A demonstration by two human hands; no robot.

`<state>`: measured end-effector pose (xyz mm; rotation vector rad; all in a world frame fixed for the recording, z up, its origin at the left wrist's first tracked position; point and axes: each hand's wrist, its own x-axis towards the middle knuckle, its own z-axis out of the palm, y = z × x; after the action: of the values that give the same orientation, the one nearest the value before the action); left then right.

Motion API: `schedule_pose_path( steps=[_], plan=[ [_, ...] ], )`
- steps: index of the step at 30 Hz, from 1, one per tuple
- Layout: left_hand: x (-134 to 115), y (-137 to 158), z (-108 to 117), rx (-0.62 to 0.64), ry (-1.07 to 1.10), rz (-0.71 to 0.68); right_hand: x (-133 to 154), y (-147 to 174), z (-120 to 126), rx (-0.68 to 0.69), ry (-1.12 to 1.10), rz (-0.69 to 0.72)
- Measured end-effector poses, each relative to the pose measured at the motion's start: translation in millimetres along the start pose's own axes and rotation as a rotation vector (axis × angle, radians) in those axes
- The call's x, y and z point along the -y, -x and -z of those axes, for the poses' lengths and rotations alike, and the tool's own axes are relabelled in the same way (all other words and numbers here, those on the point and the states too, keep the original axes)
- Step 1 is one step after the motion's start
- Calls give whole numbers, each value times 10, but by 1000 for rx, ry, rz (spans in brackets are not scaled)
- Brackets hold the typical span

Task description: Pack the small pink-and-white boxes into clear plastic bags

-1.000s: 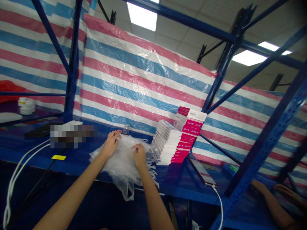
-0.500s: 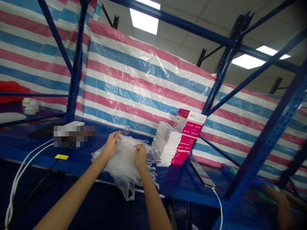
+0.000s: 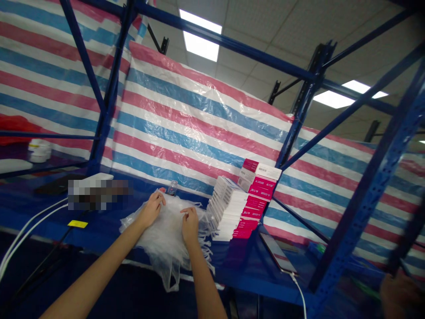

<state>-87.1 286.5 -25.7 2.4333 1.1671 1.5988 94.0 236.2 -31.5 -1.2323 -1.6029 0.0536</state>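
A loose pile of clear plastic bags [image 3: 166, 241] lies on the blue shelf, with its handle ends hanging over the front edge. On the pile's left side my left hand [image 3: 152, 209] has its fingers bent and closed on the film of a bag. Opposite it, my right hand [image 3: 190, 225] pinches the film with thumb and forefinger. The bag film stretches between both hands; individual layers are hard to tell apart. Just behind the pile stands a small clear jar [image 3: 172, 188]. White boxes [image 3: 226, 208] are stacked to the right of my right hand.
Pink-and-white boxes [image 3: 255, 199] stand stacked beside the white ones. A phone [image 3: 278, 252] with a white cable lies farther right. Blue posts [image 3: 114, 88] frame the shelf, and a striped sheet [image 3: 199, 124] hangs behind. Another person's hand [image 3: 398, 290] appears blurred at lower right.
The view has tilted up slightly, so everything sits a little lower in the picture. Both hands stay over the bags with little change. The other person's hand at right has shifted.
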Motion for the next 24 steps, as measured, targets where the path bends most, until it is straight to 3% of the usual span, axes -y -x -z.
schedule_pose_path(
  steps=[7, 12, 19, 22, 24],
  plan=[
    [-42, 8, 29, 27, 14, 3, 122, 19, 40, 14, -15, 52],
    [-66, 18, 33, 8, -20, -12, 285, 22, 236, 18, -37, 172],
    [-278, -132, 237, -57, -136, -100, 424, 94, 1023, 36, 82, 274],
    [-533, -233, 401, -11, -147, -166, 389, 154, 1416, 10, 142, 278],
    [-739, -245, 509, 84, -113, -208, 341, 196, 1651, -21, 184, 272]
  ],
)
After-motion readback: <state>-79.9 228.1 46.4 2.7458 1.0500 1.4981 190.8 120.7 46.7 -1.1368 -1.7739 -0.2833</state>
